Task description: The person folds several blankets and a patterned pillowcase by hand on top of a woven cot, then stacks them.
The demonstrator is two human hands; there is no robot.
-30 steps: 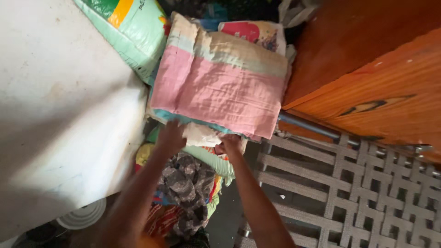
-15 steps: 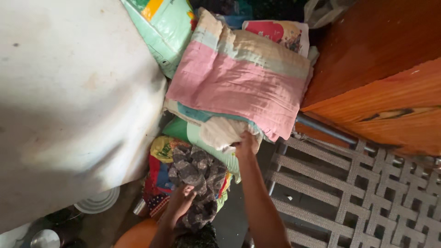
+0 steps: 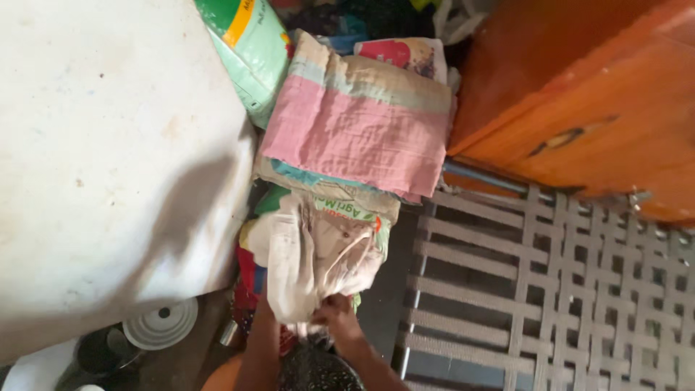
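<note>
A cream, crumpled garment (image 3: 318, 253) hangs out of a pile of stacked sacks and cloths in the head view. My right hand (image 3: 337, 313) is closed on its lower edge. My left hand (image 3: 263, 317) reaches up under the garment's left side and is mostly hidden by it; it seems to grip the cloth too. Above the garment lies a folded pink and beige sack (image 3: 355, 134) on top of a teal-edged and a green printed sack (image 3: 340, 206). A dark patterned cloth (image 3: 311, 369) sits just below my hands.
A large white bulging surface (image 3: 108, 145) fills the left. A green sack (image 3: 253, 43) leans at the top. An orange wooden cabinet (image 3: 579, 94) stands on the right above a grey woven cot (image 3: 550, 289). A white round lid (image 3: 161, 324) lies at bottom left.
The cream garment has been pulled down and out of the pile and now hangs loose. My left hand left the dark patterned cloth and joined the right on the garment.
</note>
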